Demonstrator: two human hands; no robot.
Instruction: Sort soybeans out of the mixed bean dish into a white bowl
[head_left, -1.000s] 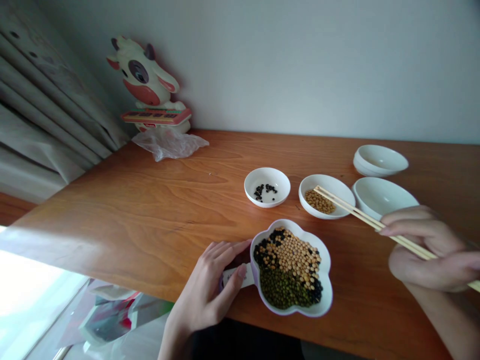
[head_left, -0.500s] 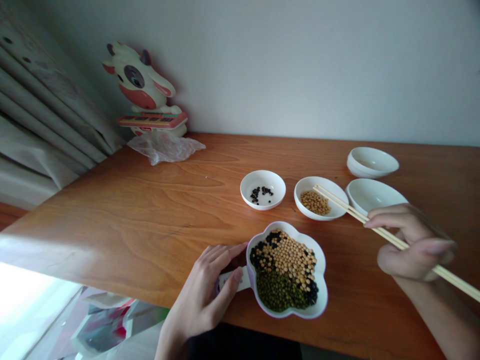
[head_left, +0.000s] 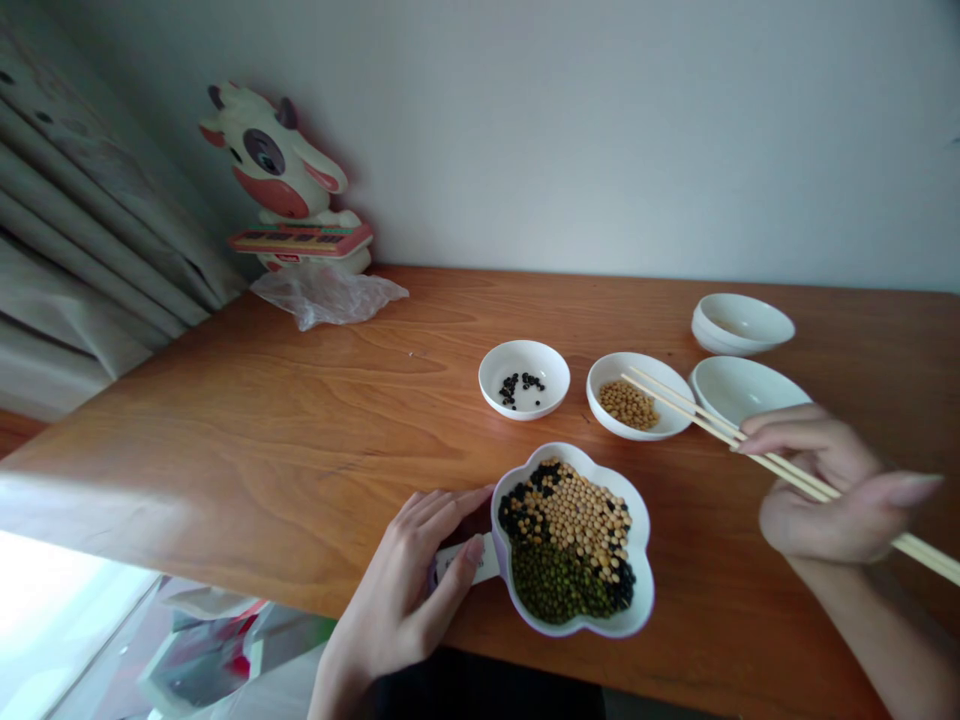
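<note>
**Chopsticks in my right hand (head_left: 832,500), left hand (head_left: 397,590) on the dish**

Head view, looking down at the wooden table (head_left: 262,430). My left hand is closed around the white handle (head_left: 465,560) of a flower-shaped dish (head_left: 646,590), fingers on one side and thumb on the other, right by the dish's edge. The dish sits on the table near the front edge, holding yellow soybeans (head_left: 574,520), green mung beans (head_left: 555,582) and black beans (head_left: 516,517), partly mixed where they meet. My right hand is grasping a pair of wooden chopsticks (head_left: 675,410), with the tips out over the middle bowl (head_left: 637,368), above its soybeans. Can't tell if the tips touch any beans. Left of that bowl is a small bowl (head_left: 525,403) with a few black beans. To the right are a white bowl (head_left: 739,385) just by my right fingers and, behind it, stacked bowls (head_left: 739,325). At the far corner of the table, a toy cow (head_left: 274,170) stands against the wall (head_left: 600,130), a plastic bag (head_left: 326,298) at its base, and a curtain (head_left: 75,200) hangs on the left.
</note>
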